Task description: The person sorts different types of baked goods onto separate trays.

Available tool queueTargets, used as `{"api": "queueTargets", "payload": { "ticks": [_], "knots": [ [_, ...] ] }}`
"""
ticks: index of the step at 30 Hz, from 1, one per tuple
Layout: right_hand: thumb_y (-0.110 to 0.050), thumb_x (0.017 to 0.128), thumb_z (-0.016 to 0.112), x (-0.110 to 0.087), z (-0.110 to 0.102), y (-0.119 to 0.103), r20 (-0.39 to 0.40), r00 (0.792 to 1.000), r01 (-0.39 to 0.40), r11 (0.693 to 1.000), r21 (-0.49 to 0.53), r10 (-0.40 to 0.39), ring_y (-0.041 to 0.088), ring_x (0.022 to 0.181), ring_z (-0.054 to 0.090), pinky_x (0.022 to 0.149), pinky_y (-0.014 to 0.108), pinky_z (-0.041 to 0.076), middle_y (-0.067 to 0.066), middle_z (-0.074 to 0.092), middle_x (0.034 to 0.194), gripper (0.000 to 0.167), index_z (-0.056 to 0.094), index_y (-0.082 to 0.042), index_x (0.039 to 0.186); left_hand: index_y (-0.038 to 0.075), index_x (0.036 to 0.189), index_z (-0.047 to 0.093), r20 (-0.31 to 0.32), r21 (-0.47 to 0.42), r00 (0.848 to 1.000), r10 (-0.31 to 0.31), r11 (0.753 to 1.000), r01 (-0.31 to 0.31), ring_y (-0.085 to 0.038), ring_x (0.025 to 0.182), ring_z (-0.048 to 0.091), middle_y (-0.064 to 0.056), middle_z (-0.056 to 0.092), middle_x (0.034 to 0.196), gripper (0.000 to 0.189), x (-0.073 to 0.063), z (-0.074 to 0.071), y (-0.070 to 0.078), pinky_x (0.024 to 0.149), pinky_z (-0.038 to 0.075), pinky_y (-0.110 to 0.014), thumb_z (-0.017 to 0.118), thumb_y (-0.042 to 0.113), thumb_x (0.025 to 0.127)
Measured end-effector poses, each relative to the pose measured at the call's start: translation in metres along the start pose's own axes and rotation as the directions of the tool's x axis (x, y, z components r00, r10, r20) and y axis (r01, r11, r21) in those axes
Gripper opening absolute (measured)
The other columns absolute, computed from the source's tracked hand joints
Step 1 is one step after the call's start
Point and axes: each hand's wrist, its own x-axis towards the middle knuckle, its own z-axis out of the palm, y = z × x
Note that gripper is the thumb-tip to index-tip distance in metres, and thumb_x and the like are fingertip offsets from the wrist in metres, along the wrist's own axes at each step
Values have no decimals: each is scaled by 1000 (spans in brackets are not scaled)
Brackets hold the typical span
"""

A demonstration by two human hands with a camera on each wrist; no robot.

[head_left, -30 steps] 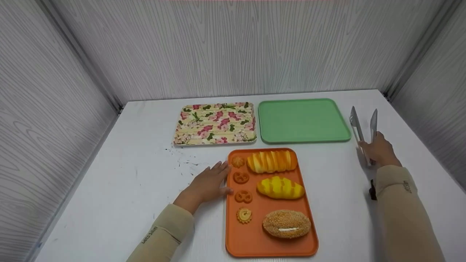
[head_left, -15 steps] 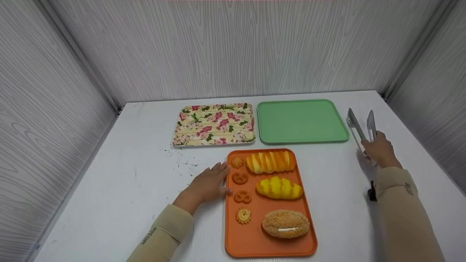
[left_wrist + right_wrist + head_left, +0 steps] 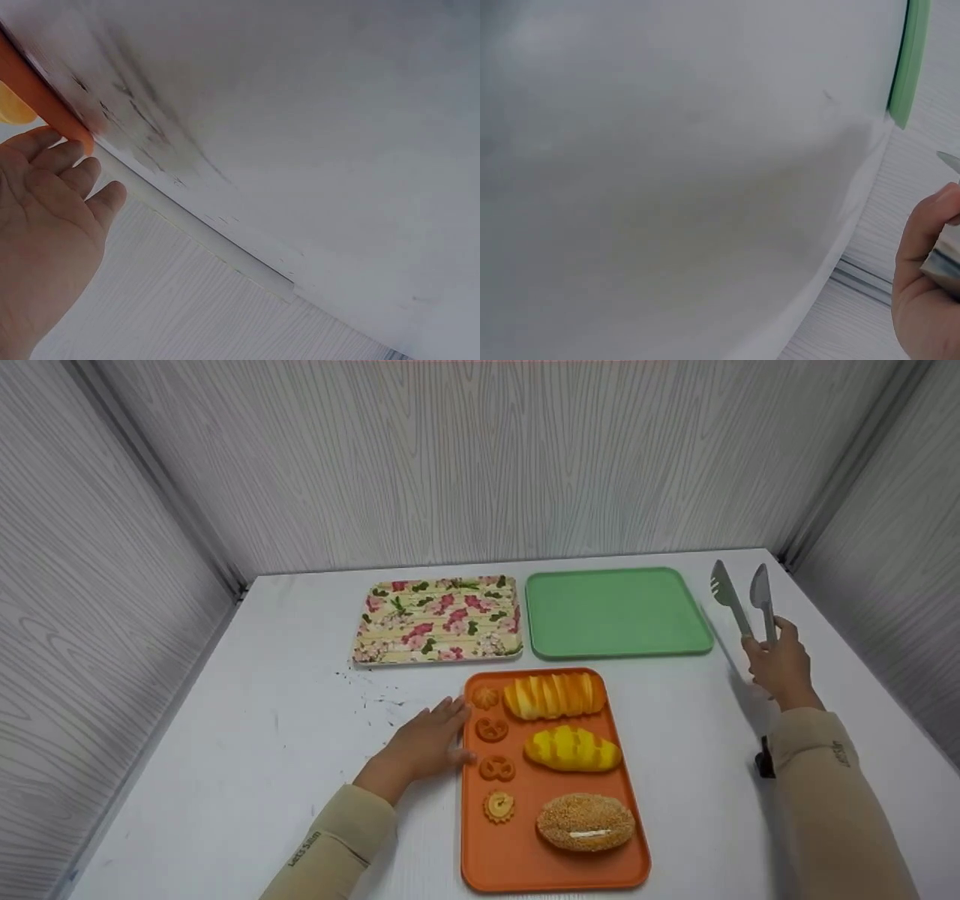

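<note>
In the head view my right hand (image 3: 781,666) grips a pair of metal tongs (image 3: 766,598) above the table's right side. Their two arms point away from me and stand apart, with nothing between the tips. My left hand (image 3: 421,741) rests at the left rim of an orange tray (image 3: 555,877), fingers extended and touching it. On that tray lie a sliced-looking loaf (image 3: 555,695), a yellow bread roll (image 3: 572,748), a sesame-coated bun (image 3: 585,822) and a column of small cookies (image 3: 496,769). The left wrist view shows the fingers against the tray's edge (image 3: 45,101).
A floral tray (image 3: 439,619) and a green tray (image 3: 619,611) lie side by side behind the orange one. The white table (image 3: 225,735) has dark marks left of the orange tray. Grey wood-grain panels (image 3: 487,457) enclose the back and sides.
My right hand has lifted the tongs off the table, their tips rising. The left hand has stayed at the orange tray. The head view has shifted slightly.
</note>
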Motion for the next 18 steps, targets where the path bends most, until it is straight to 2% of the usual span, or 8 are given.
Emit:
{"api": "queueTargets", "payload": {
  "ticks": [3,7,9,11,15,18],
  "knots": [
    [-41,99,41,-1,1,-2,-18,999,27,1000,-2,-27,23,65,65,48,28,50,35,55,114,75,6,1,151,9,152,22,2,-5,1000,5,1000,-5,-23,144,10,-5,14,158,81,-1,-1,1,114,13,-43,52,53,92],
    [-43,98,44,-1,5,-4,-21,998,67,998,8,-67,8,61,59,49,25,49,35,55,114,76,9,-1,151,9,152,22,5,-2,1000,1,1000,-1,-23,144,10,-5,14,158,81,-1,-1,1,114,13,-43,52,54,92],
    [-47,97,45,-2,6,-6,-11,997,73,997,11,-73,6,63,58,51,25,50,35,53,118,78,9,-3,152,10,152,22,6,-4,1000,-1,1000,1,-23,144,10,-5,14,158,81,-1,0,1,114,13,-43,52,54,92],
    [-51,95,46,-3,7,-10,5,997,77,997,11,-77,11,67,59,53,26,51,35,50,122,82,9,-6,152,10,152,22,5,-10,1000,-2,1000,2,-23,144,10,-5,14,158,81,0,1,0,114,13,-43,52,54,92],
    [-55,92,49,-7,9,-18,37,995,89,996,18,-89,34,78,62,53,33,50,33,46,127,86,8,-12,153,11,153,22,5,-27,1000,-9,1000,9,-22,144,9,-4,13,158,82,0,0,0,114,12,-42,52,55,91],
    [-55,91,50,-9,10,-23,57,992,112,993,27,-113,38,80,61,51,35,49,30,47,126,85,9,-15,153,11,153,22,2,-32,1000,-13,999,13,-21,144,8,-3,13,158,82,1,0,0,114,12,-41,53,55,91]
  ]
}}
